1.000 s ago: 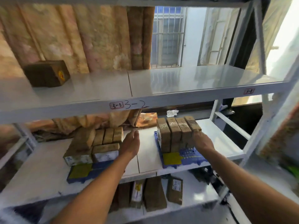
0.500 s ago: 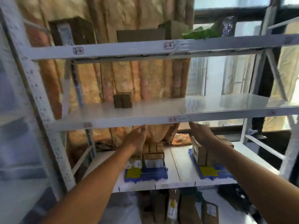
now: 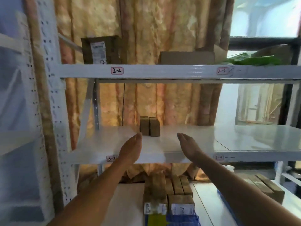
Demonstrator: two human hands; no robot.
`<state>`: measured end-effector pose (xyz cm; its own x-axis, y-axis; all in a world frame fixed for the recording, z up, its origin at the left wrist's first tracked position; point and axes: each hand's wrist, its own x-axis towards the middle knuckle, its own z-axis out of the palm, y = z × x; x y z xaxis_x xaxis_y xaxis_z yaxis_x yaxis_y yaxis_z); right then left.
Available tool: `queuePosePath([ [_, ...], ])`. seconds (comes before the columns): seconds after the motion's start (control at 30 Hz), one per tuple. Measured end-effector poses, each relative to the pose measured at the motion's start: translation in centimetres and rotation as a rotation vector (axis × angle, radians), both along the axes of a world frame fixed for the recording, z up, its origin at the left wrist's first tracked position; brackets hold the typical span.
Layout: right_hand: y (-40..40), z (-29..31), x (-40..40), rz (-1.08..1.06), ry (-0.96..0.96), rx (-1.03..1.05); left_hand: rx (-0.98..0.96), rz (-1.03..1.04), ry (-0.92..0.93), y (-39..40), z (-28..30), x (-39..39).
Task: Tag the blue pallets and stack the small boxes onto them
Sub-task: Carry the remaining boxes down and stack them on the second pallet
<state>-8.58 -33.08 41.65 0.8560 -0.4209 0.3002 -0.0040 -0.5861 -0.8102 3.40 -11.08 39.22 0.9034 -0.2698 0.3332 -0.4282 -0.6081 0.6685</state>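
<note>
Two small brown boxes (image 3: 149,126) stand side by side at the back of the middle white shelf (image 3: 195,141). My left hand (image 3: 132,149) reaches over the shelf's front edge, fingers straight, its tips just left of the boxes. My right hand (image 3: 189,145) is stretched out flat to the right of them, a gap apart. Neither hand holds anything. On the shelf below, several small boxes (image 3: 169,196) are stacked on a blue pallet (image 3: 180,220) with a yellow tag (image 3: 156,220). A second blue pallet (image 3: 226,203) with boxes (image 3: 267,186) shows behind my right forearm.
The upper shelf beam (image 3: 162,71) carries labels 2-2 and 2-3, with a labelled carton (image 3: 101,49), a flat carton (image 3: 187,57) and green plastic (image 3: 254,60) on top. A white perforated upright (image 3: 53,95) stands at left. Patterned curtains hang behind the rack.
My view has tilted up and moved closer to the middle shelf. Both hands have risen from the pallets below and now reach toward the two boxes on that shelf.
</note>
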Motion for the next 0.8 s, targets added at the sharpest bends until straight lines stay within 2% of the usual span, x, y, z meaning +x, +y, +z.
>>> queuePosePath([
  [0.13,0.4,-0.1,7.6,-0.048,0.068,0.14,-0.074,-0.039,0.06,0.1,0.3,7.5],
  [0.33,0.2,0.0,16.7,-0.092,0.039,0.261,-0.227,-0.104,0.115,-3.6,1.1,15.4],
  [0.43,0.8,-0.7,19.3,-0.044,-0.007,0.229,-0.459,-0.131,0.318,-5.8,1.9,16.7],
  [0.47,1.0,-0.9,19.7,-0.026,-0.015,0.204,-0.506,-0.157,0.323,-6.3,1.8,17.1],
  [0.53,1.0,-1.2,20.5,-0.034,-0.012,0.156,-0.44,-0.158,0.269,-6.7,1.2,17.9],
  [0.6,0.7,-1.3,20.8,-0.055,-0.018,0.107,-0.249,-0.017,0.232,-6.3,0.7,18.2],
  [0.63,0.6,-1.3,20.8,-0.055,-0.026,0.093,-0.231,0.005,0.218,-6.2,0.7,18.3],
  [0.8,1.6,-0.5,18.8,-0.015,-0.102,0.16,-0.417,-0.098,0.227,-5.3,1.3,16.5],
])
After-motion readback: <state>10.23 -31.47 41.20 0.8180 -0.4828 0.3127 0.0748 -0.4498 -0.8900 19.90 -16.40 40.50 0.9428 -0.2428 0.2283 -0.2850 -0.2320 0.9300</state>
